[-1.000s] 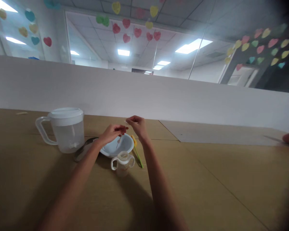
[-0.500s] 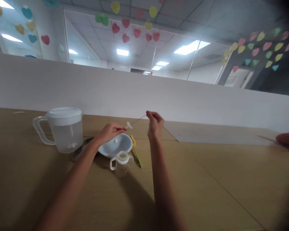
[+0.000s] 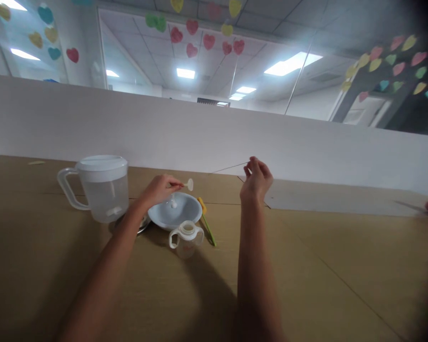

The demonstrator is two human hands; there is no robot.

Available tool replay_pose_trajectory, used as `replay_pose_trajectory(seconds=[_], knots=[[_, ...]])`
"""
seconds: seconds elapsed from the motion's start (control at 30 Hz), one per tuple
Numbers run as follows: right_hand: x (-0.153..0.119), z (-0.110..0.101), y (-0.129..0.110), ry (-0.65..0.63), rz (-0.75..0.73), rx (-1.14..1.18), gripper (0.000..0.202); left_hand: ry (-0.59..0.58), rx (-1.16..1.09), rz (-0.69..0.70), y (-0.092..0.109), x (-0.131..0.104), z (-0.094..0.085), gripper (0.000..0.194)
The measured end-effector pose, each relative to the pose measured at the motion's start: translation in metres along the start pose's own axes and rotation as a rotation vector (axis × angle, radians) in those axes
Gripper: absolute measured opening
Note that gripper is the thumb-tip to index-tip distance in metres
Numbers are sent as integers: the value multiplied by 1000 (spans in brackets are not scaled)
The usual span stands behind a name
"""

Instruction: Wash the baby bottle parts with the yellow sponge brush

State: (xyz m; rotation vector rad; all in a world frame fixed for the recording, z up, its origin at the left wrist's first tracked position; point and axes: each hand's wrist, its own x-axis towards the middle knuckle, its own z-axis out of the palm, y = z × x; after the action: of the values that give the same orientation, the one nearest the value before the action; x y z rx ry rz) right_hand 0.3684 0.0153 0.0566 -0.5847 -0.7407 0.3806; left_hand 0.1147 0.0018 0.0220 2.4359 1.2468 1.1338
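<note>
The big lidded pitcher (image 3: 102, 194) stands left of the bowl (image 3: 189, 208), the two-handled bottle (image 3: 186, 244) at its near side, and if the light pinch of the left hand (image 3: 160, 189) slackens, the disc-ended piece (image 3: 190, 184) could drop into the bowl. Those fingers grip its stem, the disc jutting past them near the bowl's far rim; the fingers of the right hand (image 3: 257, 178), right of the bowl, pinch a thin wire (image 3: 230, 167).

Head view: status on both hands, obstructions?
Left hand pinching pale disc-ended piece by bowl. Right hand raised, holding thin strand. Two-handled bottle stands before bowl.
</note>
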Motion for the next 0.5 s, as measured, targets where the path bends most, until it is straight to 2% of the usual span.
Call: replay_pose_trajectory(seconds=[0.1,0.17,0.23,0.33,0.5], knots=[[1,-2,5,53,36,-48,19,90,54,-87,-13,-3,-10,25],[-4,-1,14,9,103,-116,17,151,110,-138,-20,-5,-17,26],[-10,0,28,-105,225,-269,16,154,190,-179,-25,-7,-22,27],[-23,-1,51,-354,349,-562,18,75,316,-253,-32,-11,-27,28],[-39,-4,79,-559,418,-740,10,-137,421,-421,-51,-19,-32,27]])
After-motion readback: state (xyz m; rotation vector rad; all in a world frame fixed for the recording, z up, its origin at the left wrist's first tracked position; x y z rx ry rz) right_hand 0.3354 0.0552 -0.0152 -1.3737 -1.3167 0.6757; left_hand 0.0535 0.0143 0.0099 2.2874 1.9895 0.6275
